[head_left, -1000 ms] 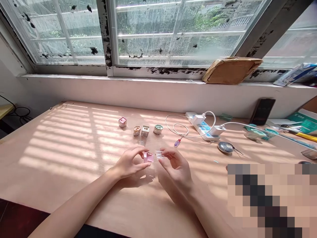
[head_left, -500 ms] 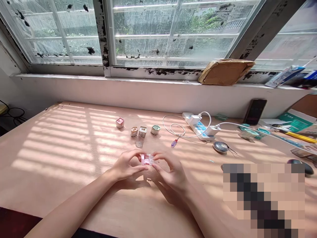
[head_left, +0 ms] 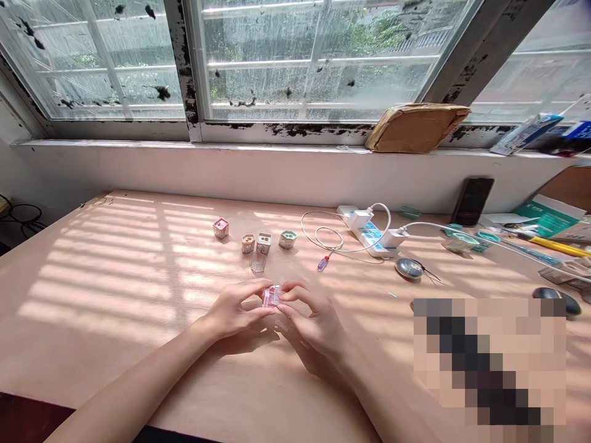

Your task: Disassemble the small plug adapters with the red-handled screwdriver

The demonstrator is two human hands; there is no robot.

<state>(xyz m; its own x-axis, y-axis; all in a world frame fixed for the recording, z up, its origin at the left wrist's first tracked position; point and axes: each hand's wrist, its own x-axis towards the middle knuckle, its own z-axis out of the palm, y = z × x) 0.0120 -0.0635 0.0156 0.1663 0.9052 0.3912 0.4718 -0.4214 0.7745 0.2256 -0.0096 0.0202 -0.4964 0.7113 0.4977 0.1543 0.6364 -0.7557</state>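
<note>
From my remote seat I see the left hand [head_left: 226, 311] pinching a small pink piece [head_left: 266, 299] between thumb and fingers. The right hand [head_left: 319, 317] grips a clear piece [head_left: 277, 295] against its open side. Both pieces meet between the fingertips, around the middle of the tabletop [head_left: 92, 332], well in from its left and right edges. Fingertips cover part of the joint, so I can't tell whether the two are seated squarely.

That joint worries me most: if the clear piece is tilted, pushing from the right could jam a corner or crack the thin plastic. The grips are only fingertip-deep, so uneven pressure could twist the pink piece loose and drop it.

Just beyond the fingers stands a clear cup [head_left: 258, 264], nearly invisible against the wood; I judge a knuckle drifting toward the far edge would tip it into the orange-topped pot [head_left: 248, 243] or the cream-topped pot [head_left: 264, 243] behind. The striped sunlight and my own hands' shadows make those see-through edges easy for me to misread.
</note>
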